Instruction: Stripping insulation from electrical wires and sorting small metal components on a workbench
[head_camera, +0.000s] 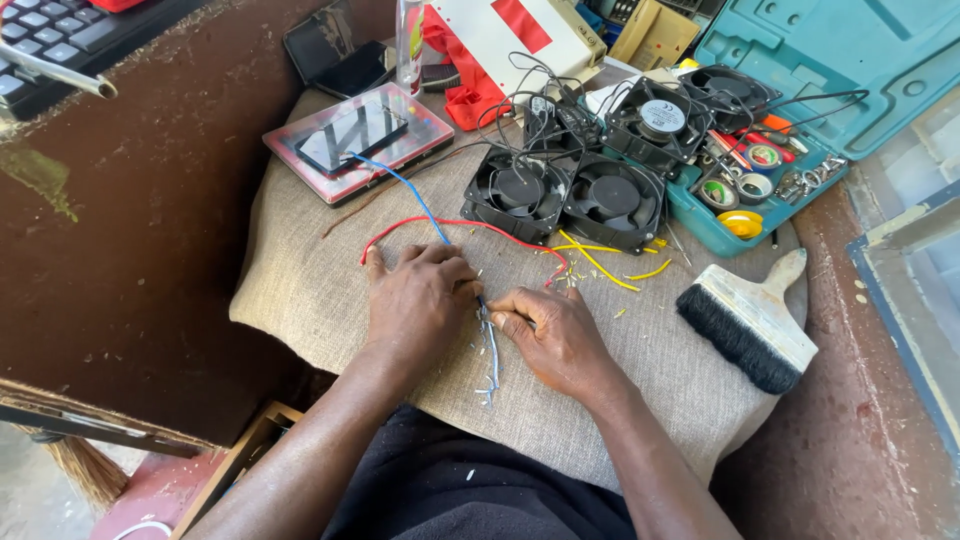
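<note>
We see both hands resting on a burlap cloth (330, 290) spread over the bench. The left hand (418, 300) lies knuckles up, its fingers curled down onto a blue wire (415, 195) and a red wire (440, 222) that run out from under it. The right hand (555, 335) meets it, thumb and forefinger pinched on the top of a grey wire bundle (490, 355) that lies on the cloth between the two hands and trails toward us. The blue wire runs up to a flat red-rimmed tray (355, 140) holding a dark phone-like slab. The red wire loops left and right across the cloth just above the hands. Yellow wire offcuts (600, 262) lie beside the right hand, near two black fans (565, 195); two more fans (690, 110) sit behind, tangled in black leads. A teal case (800, 90) lies open at the right with tape rolls and small tools in it. A brush (750, 320) lies on the cloth to the right, apart from the hands.
</note>
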